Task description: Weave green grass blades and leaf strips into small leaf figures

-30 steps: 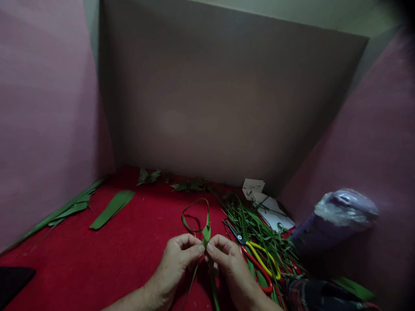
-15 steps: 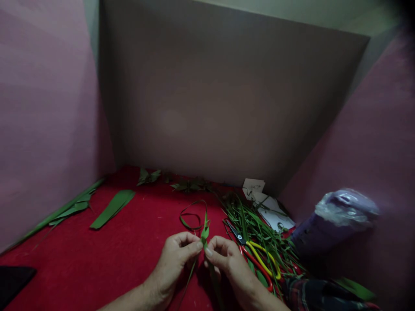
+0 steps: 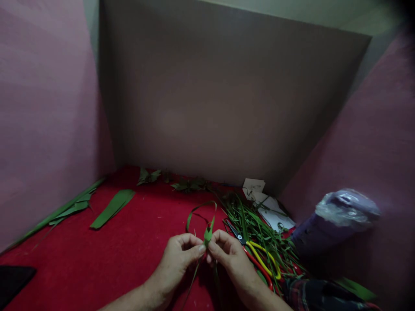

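- Since the earlier frame: folded leaf piece (image 3: 208,236) shifted slightly right, thin leaf loop (image 3: 193,210) beyond it swung right too.
- Left hand (image 3: 175,259): thumb and fingertips pinching the folded piece from the left.
- Right hand (image 3: 234,255): pinching the same piece from the right — tips of both hands almost meeting.
- Piece sits near centre, between my fingertips, in front of the red cloth (image 3: 139,255); a thin tail (image 3: 191,283) hangs down toward me.
- Doing it well, my judgement: hold the fold with the left pinch, snug with the right in small pulls. Keep strips flat, and the loop free of twists. Too hard a tug could split the leaf; too slack and the fold could spring open.
- Scissors (image 3: 240,237) lie right of my right hand, against the leaf trimmings (image 3: 259,229).
- Containers: one purple bin (image 3: 316,235), far right, clear plastic (image 3: 333,212) bunched around its top — contents can't be told from here.
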`<state>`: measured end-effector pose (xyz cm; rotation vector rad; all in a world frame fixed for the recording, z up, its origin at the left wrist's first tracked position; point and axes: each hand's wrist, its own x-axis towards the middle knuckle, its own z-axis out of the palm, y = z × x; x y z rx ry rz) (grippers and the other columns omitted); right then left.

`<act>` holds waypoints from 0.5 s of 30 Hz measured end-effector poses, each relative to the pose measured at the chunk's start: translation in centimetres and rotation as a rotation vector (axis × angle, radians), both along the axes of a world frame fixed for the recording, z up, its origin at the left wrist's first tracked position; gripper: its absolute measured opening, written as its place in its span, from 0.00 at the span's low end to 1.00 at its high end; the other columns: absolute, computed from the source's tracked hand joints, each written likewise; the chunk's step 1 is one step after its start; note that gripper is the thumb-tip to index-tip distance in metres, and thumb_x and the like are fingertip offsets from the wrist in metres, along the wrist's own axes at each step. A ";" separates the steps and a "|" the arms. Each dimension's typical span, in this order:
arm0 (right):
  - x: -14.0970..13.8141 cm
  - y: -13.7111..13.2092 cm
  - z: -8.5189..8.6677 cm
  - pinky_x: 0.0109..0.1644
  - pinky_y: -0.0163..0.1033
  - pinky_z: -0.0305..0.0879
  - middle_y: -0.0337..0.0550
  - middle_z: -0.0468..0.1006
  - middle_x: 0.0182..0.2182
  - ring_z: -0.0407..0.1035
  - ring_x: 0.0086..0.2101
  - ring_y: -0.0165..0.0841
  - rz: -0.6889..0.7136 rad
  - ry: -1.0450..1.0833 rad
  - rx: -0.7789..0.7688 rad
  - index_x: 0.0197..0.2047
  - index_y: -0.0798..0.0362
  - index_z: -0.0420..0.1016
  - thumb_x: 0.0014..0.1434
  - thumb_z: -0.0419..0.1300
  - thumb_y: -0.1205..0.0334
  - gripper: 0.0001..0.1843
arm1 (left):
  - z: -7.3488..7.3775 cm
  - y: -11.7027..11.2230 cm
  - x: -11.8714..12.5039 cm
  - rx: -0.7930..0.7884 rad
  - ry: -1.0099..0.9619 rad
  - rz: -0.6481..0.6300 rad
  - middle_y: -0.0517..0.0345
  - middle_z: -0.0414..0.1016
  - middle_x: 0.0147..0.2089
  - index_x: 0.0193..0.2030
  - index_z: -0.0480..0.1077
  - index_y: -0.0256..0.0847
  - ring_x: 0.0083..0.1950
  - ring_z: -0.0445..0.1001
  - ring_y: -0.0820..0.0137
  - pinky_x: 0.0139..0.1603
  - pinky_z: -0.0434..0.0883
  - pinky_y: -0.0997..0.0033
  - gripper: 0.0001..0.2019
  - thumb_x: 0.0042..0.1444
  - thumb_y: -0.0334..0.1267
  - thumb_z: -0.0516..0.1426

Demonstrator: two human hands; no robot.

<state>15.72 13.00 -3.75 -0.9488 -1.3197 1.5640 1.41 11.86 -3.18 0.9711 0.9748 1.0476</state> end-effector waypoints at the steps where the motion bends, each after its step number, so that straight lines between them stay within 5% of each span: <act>1: 0.0 0.0 0.0 0.28 0.31 0.53 0.36 0.67 0.18 0.58 0.21 0.25 0.007 -0.003 -0.004 0.25 0.57 0.60 0.48 0.61 0.48 0.20 | 0.1 0.0 0.0 0.003 -0.002 -0.003 0.52 0.74 0.22 0.22 0.68 0.33 0.21 0.66 0.75 0.24 0.59 0.77 0.11 0.41 0.40 0.61; 15: 0.1 0.0 -0.4 0.25 0.31 0.52 0.36 0.67 0.16 0.58 0.19 0.25 0.125 -0.044 0.000 0.24 0.56 0.59 0.47 0.62 0.50 0.19 | -0.9 0.3 -0.1 0.013 -0.004 -0.001 0.54 0.72 0.18 0.24 0.66 0.34 0.20 0.67 0.72 0.23 0.57 0.74 0.13 0.44 0.45 0.59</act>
